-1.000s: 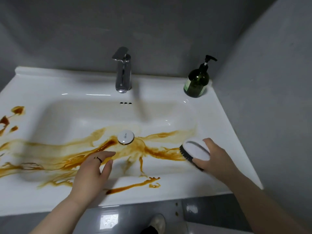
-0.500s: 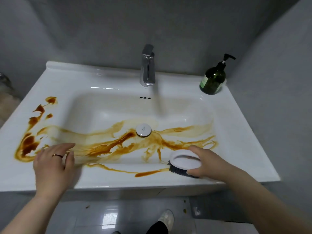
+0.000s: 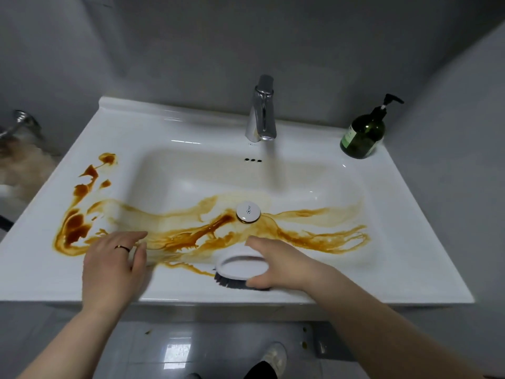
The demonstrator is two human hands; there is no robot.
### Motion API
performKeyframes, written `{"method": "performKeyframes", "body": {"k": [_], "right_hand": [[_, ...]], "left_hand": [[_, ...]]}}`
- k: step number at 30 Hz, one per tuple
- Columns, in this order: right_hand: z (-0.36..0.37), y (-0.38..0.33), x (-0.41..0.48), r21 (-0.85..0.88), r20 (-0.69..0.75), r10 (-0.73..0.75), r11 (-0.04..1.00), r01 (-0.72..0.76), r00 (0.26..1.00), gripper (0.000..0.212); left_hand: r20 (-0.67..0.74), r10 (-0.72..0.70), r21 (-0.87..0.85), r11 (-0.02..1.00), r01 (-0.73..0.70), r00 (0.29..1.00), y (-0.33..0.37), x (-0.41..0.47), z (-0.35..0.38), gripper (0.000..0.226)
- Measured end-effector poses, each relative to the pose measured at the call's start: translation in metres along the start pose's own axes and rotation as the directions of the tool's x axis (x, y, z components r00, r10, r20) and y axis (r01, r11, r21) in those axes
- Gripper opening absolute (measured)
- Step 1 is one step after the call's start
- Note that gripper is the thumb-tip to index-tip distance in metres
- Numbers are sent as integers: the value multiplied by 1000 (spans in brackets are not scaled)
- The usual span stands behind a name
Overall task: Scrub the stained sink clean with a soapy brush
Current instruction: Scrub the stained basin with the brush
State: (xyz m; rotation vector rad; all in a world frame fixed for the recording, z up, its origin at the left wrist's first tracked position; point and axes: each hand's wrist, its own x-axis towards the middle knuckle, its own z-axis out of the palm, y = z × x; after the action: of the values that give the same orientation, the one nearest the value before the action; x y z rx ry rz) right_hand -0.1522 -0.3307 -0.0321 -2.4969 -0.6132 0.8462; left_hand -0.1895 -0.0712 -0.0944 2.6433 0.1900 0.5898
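Take the drain stopper [image 3: 248, 211] as the centre of the dial. Your right hand [image 3: 278, 266] is at 6 o'clock, forefinger over the far edge and thumb on the near side of the white-backed scrub brush [image 3: 240, 266], holding it firmly. The brush stands bristles down on the front ledge of the sink [image 3: 410, 228], touching the near tail of the brown stain [image 3: 191, 236].

Your left hand [image 3: 112, 269] is at about 8 o'clock. It lies palm down with fingers straight and holds nothing. It is blurred, so you cannot tell whether it presses on the ledge or hovers just above it.

The stain runs from 9 o'clock, where the darkest blotches sit on the left ledge, across the basin to 3 o'clock. No lather shows anywhere, so the scrubbing looks barely begun.

The next move calls for firm downward pressure and short strokes along the streak toward the drain. Keep your left hand off the wet brown patch. If the bristles are dry, the green pump bottle [image 3: 362, 135] stands at 2 o'clock and the faucet [image 3: 261, 110] at 12.
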Motion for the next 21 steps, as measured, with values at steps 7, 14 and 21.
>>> {"method": "performKeyframes", "body": {"k": [7, 14, 21], "right_hand": [[-10, 2, -8, -87, -23, 90, 992, -91, 996, 36], [-8, -18, 19, -78, 28, 29, 997, -27, 999, 35], [16, -49, 40, -21, 35, -41, 999, 41, 999, 46]], "left_hand": [[9, -8, 5, 1000, 8, 1000, -1, -3, 0, 25], [-2, -29, -10, 1000, 29, 1000, -3, -3, 0, 25], [-12, -33, -10, 999, 33, 999, -4, -3, -1, 25]]}}
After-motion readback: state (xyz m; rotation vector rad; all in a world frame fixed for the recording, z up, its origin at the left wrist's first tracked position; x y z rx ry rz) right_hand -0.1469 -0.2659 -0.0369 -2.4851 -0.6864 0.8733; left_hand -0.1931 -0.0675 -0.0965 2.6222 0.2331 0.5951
